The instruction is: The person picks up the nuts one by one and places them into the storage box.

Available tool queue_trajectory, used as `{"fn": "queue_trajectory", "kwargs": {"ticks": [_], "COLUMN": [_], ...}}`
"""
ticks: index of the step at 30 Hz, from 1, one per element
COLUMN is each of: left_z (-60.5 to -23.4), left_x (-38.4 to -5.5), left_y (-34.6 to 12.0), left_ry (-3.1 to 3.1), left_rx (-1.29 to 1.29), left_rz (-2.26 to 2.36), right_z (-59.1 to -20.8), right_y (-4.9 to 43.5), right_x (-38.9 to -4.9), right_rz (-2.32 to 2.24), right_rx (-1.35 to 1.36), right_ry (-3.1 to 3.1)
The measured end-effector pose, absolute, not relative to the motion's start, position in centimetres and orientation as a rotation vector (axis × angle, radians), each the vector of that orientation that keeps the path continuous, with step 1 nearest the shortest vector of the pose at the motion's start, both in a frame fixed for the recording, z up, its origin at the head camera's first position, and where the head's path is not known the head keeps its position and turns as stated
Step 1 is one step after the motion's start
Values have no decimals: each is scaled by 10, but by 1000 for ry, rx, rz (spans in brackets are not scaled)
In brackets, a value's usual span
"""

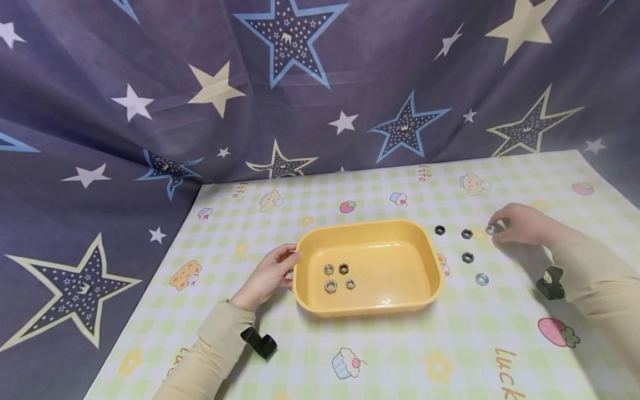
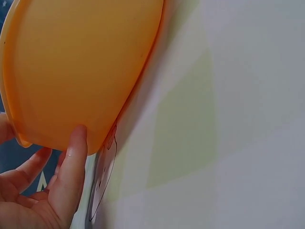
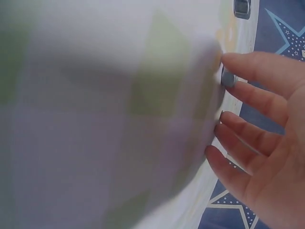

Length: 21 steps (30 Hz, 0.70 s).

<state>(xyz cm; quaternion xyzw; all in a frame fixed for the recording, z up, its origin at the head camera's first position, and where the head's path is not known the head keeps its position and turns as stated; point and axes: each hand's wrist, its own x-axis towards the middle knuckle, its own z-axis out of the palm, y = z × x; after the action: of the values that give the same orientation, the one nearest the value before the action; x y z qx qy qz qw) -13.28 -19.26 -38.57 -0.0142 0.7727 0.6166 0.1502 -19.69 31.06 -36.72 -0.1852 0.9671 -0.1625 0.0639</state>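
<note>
A yellow plastic tray [image 1: 367, 308] sits on the table, with several hex nuts inside its left half, among them a silver nut [image 1: 330, 286] and a dark one [image 1: 343, 269]. My left hand [image 1: 270, 273] holds the tray's left end; in the left wrist view its fingers [image 2: 74, 162] touch the outer wall. To the right of the tray, my right hand [image 1: 525, 223] pinches a silver nut [image 1: 491, 229] between thumb and index finger, at the tabletop. The same nut [image 3: 228, 78] shows in the right wrist view, the other fingers spread apart.
Between tray and right hand lie a black nut [image 1: 440, 229], two dark nuts [image 1: 467, 234] and a silver-blue nut [image 1: 481, 279]. A checked cloth [image 1: 280, 366] with printed cartoons covers the table. Behind it hangs a dark star-patterned curtain [image 1: 320, 128].
</note>
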Motion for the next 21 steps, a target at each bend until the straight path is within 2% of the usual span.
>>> {"fn": "queue_trajectory", "kwargs": {"ticks": [21], "left_z": [-386], "left_x": [-133], "left_y": [-194], "left_ry": [2220], "left_rx": [-38], "left_rz": [1770], "right_z": [-367], "right_y": [309], "right_x": [-200], "right_rz": [-490], "right_rx": [-588], "right_ry": [2918]}}
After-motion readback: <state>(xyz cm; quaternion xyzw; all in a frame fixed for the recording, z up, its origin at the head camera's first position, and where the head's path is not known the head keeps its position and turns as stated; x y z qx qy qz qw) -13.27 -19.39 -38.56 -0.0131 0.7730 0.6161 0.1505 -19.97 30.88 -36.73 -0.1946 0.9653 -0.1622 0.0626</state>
